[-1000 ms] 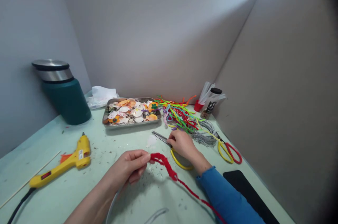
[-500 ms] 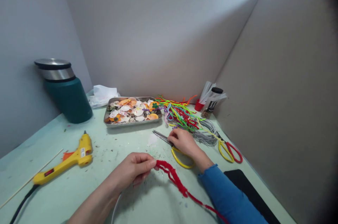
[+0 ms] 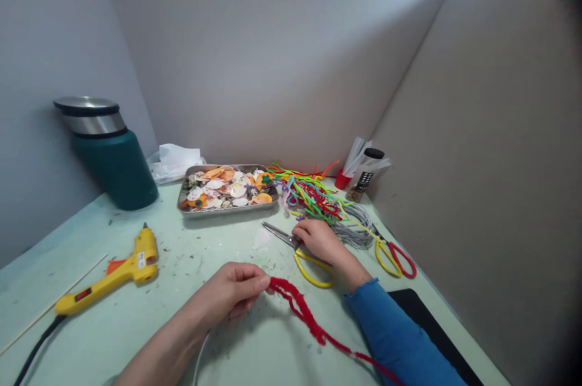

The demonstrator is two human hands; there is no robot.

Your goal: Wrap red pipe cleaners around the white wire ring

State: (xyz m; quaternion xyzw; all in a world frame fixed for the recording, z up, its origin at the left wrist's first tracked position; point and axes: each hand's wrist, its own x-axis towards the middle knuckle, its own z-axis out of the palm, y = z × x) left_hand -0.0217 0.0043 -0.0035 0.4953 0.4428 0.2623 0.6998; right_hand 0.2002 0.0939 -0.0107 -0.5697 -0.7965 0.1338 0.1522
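Note:
My left hand (image 3: pixel 239 289) is closed in a pinch on the end of a fuzzy red pipe cleaner (image 3: pixel 305 312). The pipe cleaner is doubled into a narrow loop near the fingertips, and its tail runs right towards the blue sleeve. Below the left wrist a thin pale wire (image 3: pixel 199 359) curves down. My right hand (image 3: pixel 321 242) has its fingers bent around the far side of the yellow-handled scissors (image 3: pixel 297 251), which lie on the table with blades pointing left. One scissor handle is hidden under that hand.
A metal tray (image 3: pixel 227 213) holds shells. Beside it lie colourful pipe cleaners (image 3: pixel 313 192), a grey wire coil (image 3: pixel 357 234) and red-and-yellow-handled scissors (image 3: pixel 395 259). A yellow glue gun (image 3: pixel 113 277), a thin stick (image 3: pixel 54 304) and a teal bottle (image 3: pixel 113 168) stand or lie left. A jar (image 3: pixel 364 175) stands back right.
My right hand has shifted slightly right along the scissors, which stay in place. My left hand keeps its pinch on the red pipe cleaner. The camera view has shifted a little.

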